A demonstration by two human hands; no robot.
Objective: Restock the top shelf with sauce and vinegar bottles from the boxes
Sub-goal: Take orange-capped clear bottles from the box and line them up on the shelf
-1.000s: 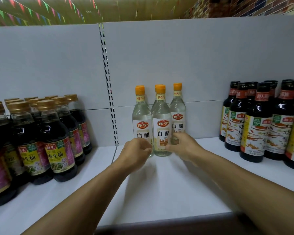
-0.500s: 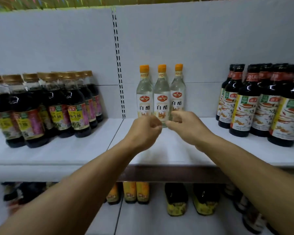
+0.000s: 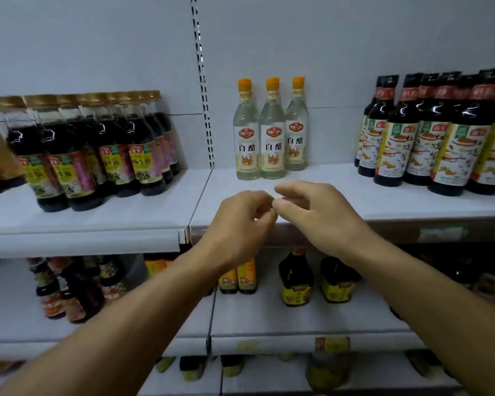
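Observation:
Three clear white-vinegar bottles [image 3: 272, 132] with orange caps stand side by side at the back of the white top shelf [image 3: 297, 192]. My left hand [image 3: 240, 221] and my right hand [image 3: 315, 212] hover close together in front of the shelf edge, below the bottles and apart from them. Both hold nothing, with fingers loosely curled. Dark soy-sauce bottles with gold caps [image 3: 97, 150] fill the shelf's left part. Dark sauce bottles with black caps [image 3: 435, 132] fill the right part.
A slotted upright rail [image 3: 203, 90] divides the back panel. Bare shelf lies on both sides of the vinegar bottles. The lower shelf [image 3: 269, 324] holds more dark bottles with yellow labels [image 3: 295, 281], and further bottles show on the shelf beneath.
Both hands have drawn back from the vinegar bottles toward the shelf's front edge, holding nothing. The view has tilted down, and the lower shelves now show.

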